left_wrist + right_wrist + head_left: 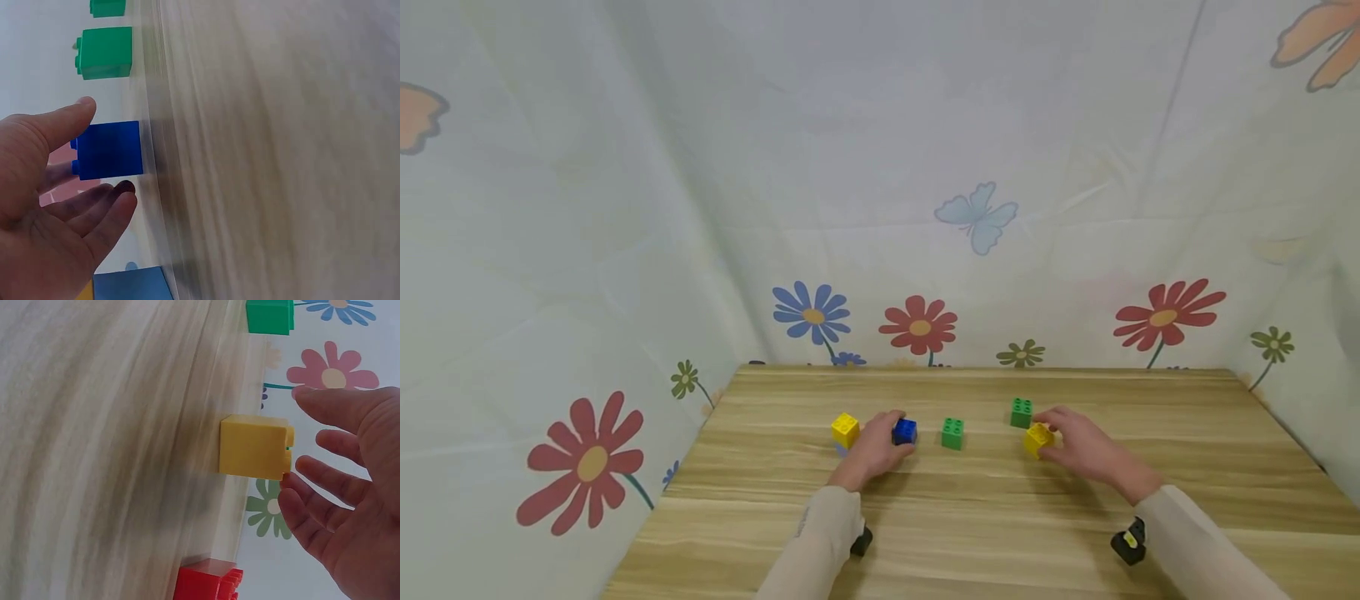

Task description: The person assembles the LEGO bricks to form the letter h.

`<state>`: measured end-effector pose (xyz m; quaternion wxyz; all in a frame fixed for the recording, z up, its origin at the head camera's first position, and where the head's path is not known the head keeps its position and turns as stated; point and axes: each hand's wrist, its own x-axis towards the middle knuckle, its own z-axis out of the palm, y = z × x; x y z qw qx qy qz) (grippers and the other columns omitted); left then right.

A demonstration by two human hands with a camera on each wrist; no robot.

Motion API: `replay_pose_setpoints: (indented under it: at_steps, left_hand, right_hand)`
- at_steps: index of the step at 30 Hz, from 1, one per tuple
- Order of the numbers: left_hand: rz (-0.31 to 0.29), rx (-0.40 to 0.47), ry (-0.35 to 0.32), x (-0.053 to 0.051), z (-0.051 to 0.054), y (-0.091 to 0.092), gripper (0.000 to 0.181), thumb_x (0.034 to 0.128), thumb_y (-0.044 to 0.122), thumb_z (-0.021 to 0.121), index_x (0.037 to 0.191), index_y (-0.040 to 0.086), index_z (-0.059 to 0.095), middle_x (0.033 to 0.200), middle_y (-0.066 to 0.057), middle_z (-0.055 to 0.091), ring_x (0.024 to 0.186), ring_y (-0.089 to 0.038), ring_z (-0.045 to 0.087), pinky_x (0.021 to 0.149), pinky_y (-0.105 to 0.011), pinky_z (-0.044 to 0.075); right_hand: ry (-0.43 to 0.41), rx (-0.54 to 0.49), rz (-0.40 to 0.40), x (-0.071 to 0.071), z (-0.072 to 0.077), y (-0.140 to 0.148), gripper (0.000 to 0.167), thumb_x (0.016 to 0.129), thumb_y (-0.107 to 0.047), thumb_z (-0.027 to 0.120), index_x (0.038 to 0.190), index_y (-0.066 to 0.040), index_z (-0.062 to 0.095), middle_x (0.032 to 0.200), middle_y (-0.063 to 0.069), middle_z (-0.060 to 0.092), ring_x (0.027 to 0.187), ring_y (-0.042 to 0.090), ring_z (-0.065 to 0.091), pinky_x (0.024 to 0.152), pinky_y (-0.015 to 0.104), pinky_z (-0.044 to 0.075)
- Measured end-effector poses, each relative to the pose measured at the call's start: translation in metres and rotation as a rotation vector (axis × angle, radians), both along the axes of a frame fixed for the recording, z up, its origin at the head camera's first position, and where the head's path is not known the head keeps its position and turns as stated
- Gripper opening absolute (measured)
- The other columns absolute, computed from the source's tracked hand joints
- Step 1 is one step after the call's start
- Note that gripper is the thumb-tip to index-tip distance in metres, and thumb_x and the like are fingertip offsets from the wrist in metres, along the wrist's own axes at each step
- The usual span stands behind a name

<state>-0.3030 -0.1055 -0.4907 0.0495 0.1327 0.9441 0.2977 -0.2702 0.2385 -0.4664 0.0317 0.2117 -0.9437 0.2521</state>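
While fingers (112, 225) stand apart, left hand (875, 444) brackets a blue brick (109, 150), right hand (1086, 448) a yellow brick (253, 447).

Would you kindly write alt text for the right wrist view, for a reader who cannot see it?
A person's right hand is close to a yellow block at a wood-grain table. A green block is cut off at the top edge, a red block at the bottom, and a flowered cloth hangs behind.
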Motion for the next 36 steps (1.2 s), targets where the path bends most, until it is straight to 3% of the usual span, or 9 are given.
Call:
replay_pose_setpoints:
  at_steps: [8,17,23,29,36]
  left_hand:
    - [0.015,-0.014,-0.013,0.001,-0.001,0.003,0.050,0.0898,0.028,0.066,0.133,0.011,0.047,0.130,-0.014,0.049,0.112,-0.030,0.048,0.097,-0.048,0.040]
    - [-0.018,0.002,-0.019,0.006,0.001,0.003,0.042,0.0885,0.022,0.068,0.126,0.012,0.053,0.125,-0.010,0.055,0.108,-0.026,0.053,0.094,-0.045,0.043]
    - [-0.064,-0.003,-0.036,0.010,0.002,0.002,0.033,0.0887,0.022,0.068,0.119,0.015,0.055,0.118,-0.006,0.058,0.098,-0.020,0.056,0.086,-0.039,0.048]
    - [-0.099,0.008,-0.059,0.017,0.005,0.004,0.031,0.0891,0.020,0.068,0.117,0.016,0.056,0.113,-0.006,0.060,0.097,-0.019,0.057,0.084,-0.039,0.049]
    - [-0.155,-0.014,-0.052,0.023,0.006,0.008,0.030,0.0873,0.020,0.070,0.114,0.016,0.057,0.109,-0.002,0.061,0.094,-0.016,0.058,0.082,-0.035,0.049]
  right_hand:
    - [-0.010,0.027,-0.032,-0.005,-0.007,-0.007,0.047,0.080,-0.014,0.076,0.121,0.000,0.058,0.113,0.015,0.057,0.099,0.031,0.057,0.086,0.049,0.047]
    - [0.043,0.039,-0.024,-0.008,-0.017,-0.007,0.039,0.081,-0.013,0.075,0.113,0.003,0.060,0.105,0.015,0.058,0.092,0.028,0.058,0.084,0.047,0.048]
    - [-0.006,0.025,-0.054,-0.008,-0.018,-0.007,0.034,0.082,-0.009,0.073,0.111,0.001,0.059,0.106,0.014,0.061,0.094,0.029,0.058,0.087,0.049,0.047]
    - [-0.094,0.004,-0.079,-0.007,-0.023,-0.006,0.046,0.079,-0.002,0.072,0.120,0.003,0.052,0.112,0.016,0.059,0.097,0.030,0.056,0.090,0.051,0.045]
    - [-0.084,0.002,-0.062,-0.002,-0.020,-0.011,0.049,0.079,-0.005,0.075,0.121,0.001,0.050,0.109,0.012,0.060,0.093,0.025,0.056,0.087,0.048,0.047]
